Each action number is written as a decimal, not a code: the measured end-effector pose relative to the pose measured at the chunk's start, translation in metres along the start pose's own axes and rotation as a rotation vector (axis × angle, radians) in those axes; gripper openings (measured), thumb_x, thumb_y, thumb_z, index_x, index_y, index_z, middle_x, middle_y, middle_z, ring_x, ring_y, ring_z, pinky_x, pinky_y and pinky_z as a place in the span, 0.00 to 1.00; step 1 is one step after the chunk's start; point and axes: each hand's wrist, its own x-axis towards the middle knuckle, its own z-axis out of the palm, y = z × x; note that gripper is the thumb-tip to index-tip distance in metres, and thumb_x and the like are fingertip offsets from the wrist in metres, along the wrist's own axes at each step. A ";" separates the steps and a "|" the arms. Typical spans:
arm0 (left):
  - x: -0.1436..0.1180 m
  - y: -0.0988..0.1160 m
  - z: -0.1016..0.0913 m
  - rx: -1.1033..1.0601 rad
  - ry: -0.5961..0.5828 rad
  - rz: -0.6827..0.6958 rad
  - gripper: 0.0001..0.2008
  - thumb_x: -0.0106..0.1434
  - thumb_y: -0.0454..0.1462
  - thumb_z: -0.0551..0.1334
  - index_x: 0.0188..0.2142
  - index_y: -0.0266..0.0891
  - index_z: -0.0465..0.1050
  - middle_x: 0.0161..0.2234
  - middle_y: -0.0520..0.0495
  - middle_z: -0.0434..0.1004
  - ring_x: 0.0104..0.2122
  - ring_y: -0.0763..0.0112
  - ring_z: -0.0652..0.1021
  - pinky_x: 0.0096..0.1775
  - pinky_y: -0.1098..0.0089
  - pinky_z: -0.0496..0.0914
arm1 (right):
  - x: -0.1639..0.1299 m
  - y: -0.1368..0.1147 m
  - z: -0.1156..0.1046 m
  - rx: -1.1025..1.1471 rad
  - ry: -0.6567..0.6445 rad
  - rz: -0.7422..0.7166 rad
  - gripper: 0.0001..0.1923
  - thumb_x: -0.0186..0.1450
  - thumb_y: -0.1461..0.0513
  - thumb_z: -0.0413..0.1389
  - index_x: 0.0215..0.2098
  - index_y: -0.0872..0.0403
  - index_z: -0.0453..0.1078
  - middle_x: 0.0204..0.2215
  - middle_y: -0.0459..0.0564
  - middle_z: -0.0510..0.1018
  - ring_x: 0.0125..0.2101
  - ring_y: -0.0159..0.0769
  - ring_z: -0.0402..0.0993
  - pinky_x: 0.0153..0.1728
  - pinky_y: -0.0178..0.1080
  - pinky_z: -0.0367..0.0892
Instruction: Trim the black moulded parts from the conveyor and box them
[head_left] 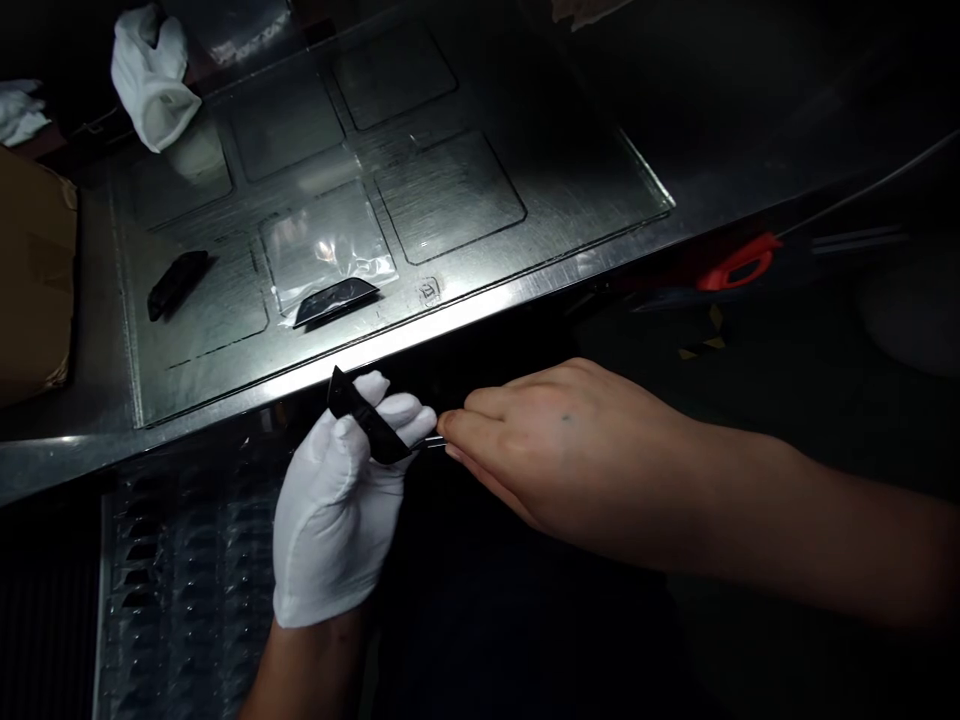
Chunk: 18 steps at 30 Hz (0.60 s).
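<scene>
Black trapezoidal part (373, 422) sits pinched in my left hand (334, 520); my right hand (559, 440) clasps a slim metal tool (435, 442). Tool slippage could scratch the part.

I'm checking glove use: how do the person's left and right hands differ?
The left hand wears a white glove; the right hand is bare. The left hand holds a black part, while the right hand pinches a thin shiny item. Both hands hold something.
</scene>
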 end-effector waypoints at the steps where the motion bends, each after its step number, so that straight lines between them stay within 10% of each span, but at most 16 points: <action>1: 0.000 0.000 0.000 -0.008 -0.005 0.002 0.09 0.70 0.40 0.67 0.47 0.40 0.82 0.38 0.48 0.87 0.38 0.66 0.86 0.46 0.68 0.82 | 0.000 0.000 0.001 -0.005 -0.002 -0.004 0.08 0.73 0.64 0.54 0.40 0.52 0.76 0.30 0.45 0.80 0.24 0.36 0.73 0.23 0.39 0.49; 10: 0.001 -0.001 -0.002 -0.016 0.056 0.010 0.10 0.69 0.41 0.69 0.48 0.41 0.81 0.39 0.48 0.87 0.39 0.67 0.86 0.49 0.66 0.81 | -0.004 0.004 -0.007 0.216 0.078 -0.007 0.12 0.76 0.61 0.52 0.45 0.53 0.78 0.34 0.46 0.83 0.30 0.35 0.77 0.30 0.38 0.62; 15: 0.000 -0.002 -0.013 0.125 0.169 -0.030 0.10 0.68 0.45 0.68 0.47 0.48 0.82 0.41 0.51 0.86 0.42 0.62 0.86 0.54 0.56 0.80 | 0.028 0.064 -0.016 0.116 0.544 0.204 0.19 0.77 0.60 0.49 0.61 0.54 0.74 0.48 0.54 0.82 0.47 0.41 0.77 0.46 0.41 0.67; 18: 0.005 0.006 -0.017 0.331 0.055 -0.031 0.10 0.68 0.49 0.66 0.47 0.55 0.81 0.44 0.51 0.85 0.46 0.56 0.84 0.55 0.49 0.79 | 0.051 0.107 -0.025 -0.039 0.604 0.314 0.20 0.76 0.61 0.48 0.60 0.55 0.76 0.47 0.59 0.80 0.46 0.44 0.73 0.47 0.45 0.67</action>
